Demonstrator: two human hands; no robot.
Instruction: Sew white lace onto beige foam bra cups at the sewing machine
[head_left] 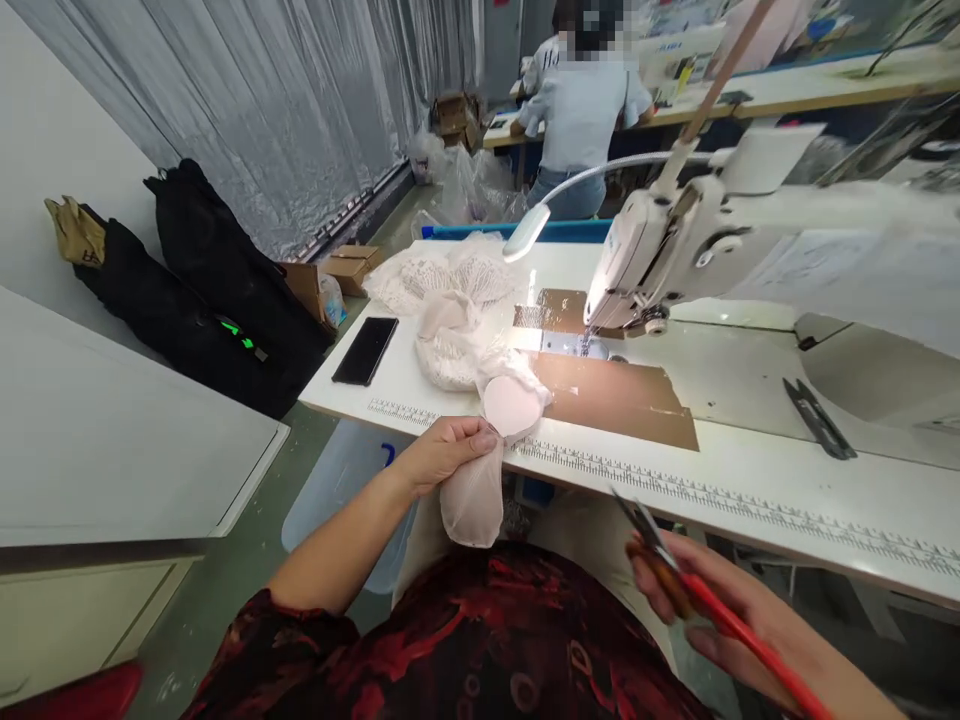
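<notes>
The left hand's (442,455) fingers pinched limp, light pink fabric (472,500) hanging below them, probably best held by its edge; the right hand's (742,600) fingers curled around scissors (651,538).

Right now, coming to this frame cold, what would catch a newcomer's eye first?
The left hand pinches pale pink fabric at the near edge of the table. Lower right, the right hand grips red-handled scissors below that edge. Behind them, the white sewing machine stands on the table.
</notes>
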